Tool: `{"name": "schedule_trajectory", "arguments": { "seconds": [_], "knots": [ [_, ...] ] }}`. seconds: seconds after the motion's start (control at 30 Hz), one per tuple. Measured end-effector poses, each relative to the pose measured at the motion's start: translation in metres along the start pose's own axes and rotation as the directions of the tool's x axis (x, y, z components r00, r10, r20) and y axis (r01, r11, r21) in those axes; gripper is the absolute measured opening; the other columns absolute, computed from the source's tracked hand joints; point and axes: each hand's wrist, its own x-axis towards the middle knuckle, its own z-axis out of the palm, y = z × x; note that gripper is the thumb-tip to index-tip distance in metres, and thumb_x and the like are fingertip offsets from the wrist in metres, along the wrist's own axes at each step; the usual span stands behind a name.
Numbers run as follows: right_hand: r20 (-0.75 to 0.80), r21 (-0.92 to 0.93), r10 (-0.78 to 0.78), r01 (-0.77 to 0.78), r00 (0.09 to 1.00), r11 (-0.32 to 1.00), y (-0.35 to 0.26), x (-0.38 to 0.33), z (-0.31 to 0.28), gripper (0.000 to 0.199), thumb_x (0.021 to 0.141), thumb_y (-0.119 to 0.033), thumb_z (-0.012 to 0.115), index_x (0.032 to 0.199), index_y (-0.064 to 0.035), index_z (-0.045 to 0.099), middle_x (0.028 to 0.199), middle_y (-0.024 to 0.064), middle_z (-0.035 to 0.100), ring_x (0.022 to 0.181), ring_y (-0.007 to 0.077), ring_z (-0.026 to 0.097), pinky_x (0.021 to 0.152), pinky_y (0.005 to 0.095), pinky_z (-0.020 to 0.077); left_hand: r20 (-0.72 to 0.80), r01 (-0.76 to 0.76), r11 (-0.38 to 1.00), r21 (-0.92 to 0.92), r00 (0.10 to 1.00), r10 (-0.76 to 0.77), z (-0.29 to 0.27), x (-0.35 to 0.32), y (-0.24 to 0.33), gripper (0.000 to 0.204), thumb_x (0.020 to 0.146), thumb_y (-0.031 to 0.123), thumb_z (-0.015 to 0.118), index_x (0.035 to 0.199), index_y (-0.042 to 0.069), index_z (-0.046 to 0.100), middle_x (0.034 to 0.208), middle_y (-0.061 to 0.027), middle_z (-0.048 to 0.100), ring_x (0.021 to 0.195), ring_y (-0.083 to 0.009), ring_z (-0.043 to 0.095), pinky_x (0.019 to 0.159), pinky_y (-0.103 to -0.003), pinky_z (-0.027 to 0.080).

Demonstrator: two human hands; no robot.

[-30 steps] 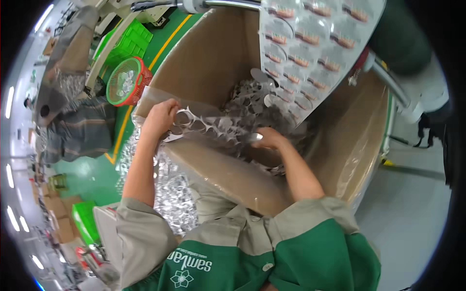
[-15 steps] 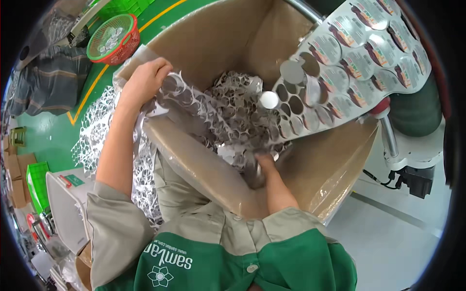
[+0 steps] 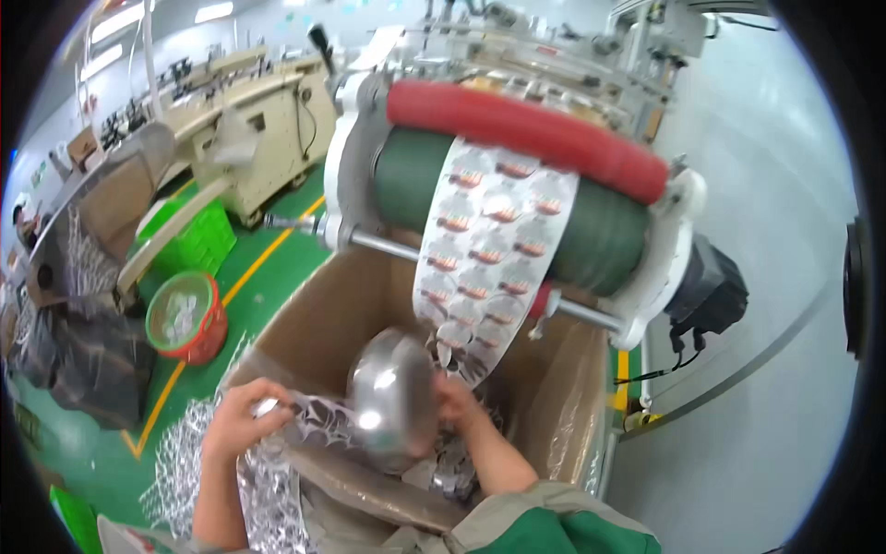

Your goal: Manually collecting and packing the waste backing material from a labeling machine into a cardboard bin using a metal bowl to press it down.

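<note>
My right hand (image 3: 452, 403) is closed on the rim of a shiny round metal bowl (image 3: 392, 392), tilted on its side above the large cardboard box (image 3: 563, 379). At the box's left rim, my left hand (image 3: 245, 420) is closed, thumb and fingers pinching a silvery strip of scrap with round holes (image 3: 323, 417). The strip runs from these fingers to behind the bowl. A printed foil web (image 3: 489, 245) with rows of round lids hangs off a green roller (image 3: 600, 235) into the box. Its lower end is punched with holes, close to my right hand. The bowl's inside is hidden.
A red roller (image 3: 526, 134) and a metal bar (image 3: 388, 246) cross above the box. Perforated scrap (image 3: 189, 471) spills down its left side. Farther left stand a red-and-green basket (image 3: 198, 323) with silvery discs, a dark bag (image 3: 83, 369) and a green crate (image 3: 203, 235).
The view has tilted up, bringing the rollers and machines into sight. My right hand has lifted the metal bowl out of the box's depth. My left hand stays near the left rim.
</note>
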Motion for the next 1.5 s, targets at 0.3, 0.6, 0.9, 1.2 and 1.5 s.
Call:
{"name": "schedule_trajectory", "arguments": {
  "seconds": [0.3, 0.6, 0.9, 1.2, 1.5],
  "knots": [
    [-0.591, -0.727, 0.379, -0.265, 0.712, -0.634, 0.059, -0.018, -0.104, 0.035, 0.073, -0.03, 0.06, 0.096, -0.004, 0.065, 0.103, 0.0155, 0.061, 0.094, 0.0274, 0.059, 0.077, 0.0385, 0.0463, -0.376, -0.223, 0.971, -0.081, 0.909, 0.177, -0.043, -0.048, 0.051, 0.026, 0.064, -0.002, 0.056, 0.09, 0.0, 0.055, 0.07, 0.0001, 0.055, 0.057, -0.0041, 0.046, 0.051, -0.017, 0.034],
    [-0.071, -0.297, -0.113, 0.087, 0.991, 0.951, -0.069, 0.012, 0.134, 0.024, 0.085, -0.021, 0.056, 0.102, -0.0045, 0.055, 0.096, 0.0054, 0.059, 0.088, 0.015, 0.057, 0.076, 0.0305, 0.0465, -0.439, -0.173, 0.979, -0.11, 0.892, 0.109, -0.042, -0.089, 0.059, 0.018, 0.057, 0.003, 0.062, 0.076, 0.0, 0.06, 0.057, 0.0001, 0.053, 0.054, -0.004, 0.047, 0.05, -0.018, 0.032],
    [-0.531, -0.776, -0.154, -0.552, 0.833, -0.305, 0.051, -0.011, -0.061, 0.05, 0.074, -0.026, 0.063, 0.111, 0.0017, 0.044, 0.107, 0.0225, 0.055, 0.1, 0.037, 0.053, 0.083, 0.0454, 0.0418, -0.996, -0.021, 0.999, 0.034, 0.084, 0.036, -0.26, -0.233, 0.009, 0.034, 0.084, 0.028, 0.051, 0.101, 0.001, 0.059, 0.113, -0.0077, 0.051, 0.073, -0.0172, 0.056, 0.067, -0.028, 0.045],
    [-0.699, -0.665, 0.237, -0.493, 0.674, -0.561, 0.091, -0.027, -0.092, 0.043, 0.072, -0.027, 0.061, 0.103, 0.0014, 0.055, 0.103, 0.0246, 0.056, 0.095, 0.0386, 0.054, 0.079, 0.0436, 0.0445, -0.697, 0.545, 0.662, 0.515, 0.716, -0.047, -0.148, -0.178, -0.12, 0.041, 0.083, 0.022, 0.058, 0.119, 0.003, 0.051, 0.118, -0.0125, 0.053, 0.111, -0.0236, 0.047, 0.095, -0.033, 0.034],
    [-0.189, -0.441, -0.059, -0.031, 0.98, 0.897, -0.027, 0.0, 0.022, 0.031, 0.081, -0.012, 0.057, 0.111, -0.0069, 0.051, 0.098, 0.001, 0.06, 0.088, 0.0141, 0.057, 0.074, 0.0293, 0.0443, 0.474, -0.124, 0.782, 0.61, 0.849, -0.235, 0.044, 0.009, -0.052, 0.084, 0.058, 0.063, 0.064, 0.12, 0.008, 0.05, 0.102, -0.0188, 0.06, 0.104, -0.0341, 0.052, 0.097, -0.05, 0.026]
  ]
}}
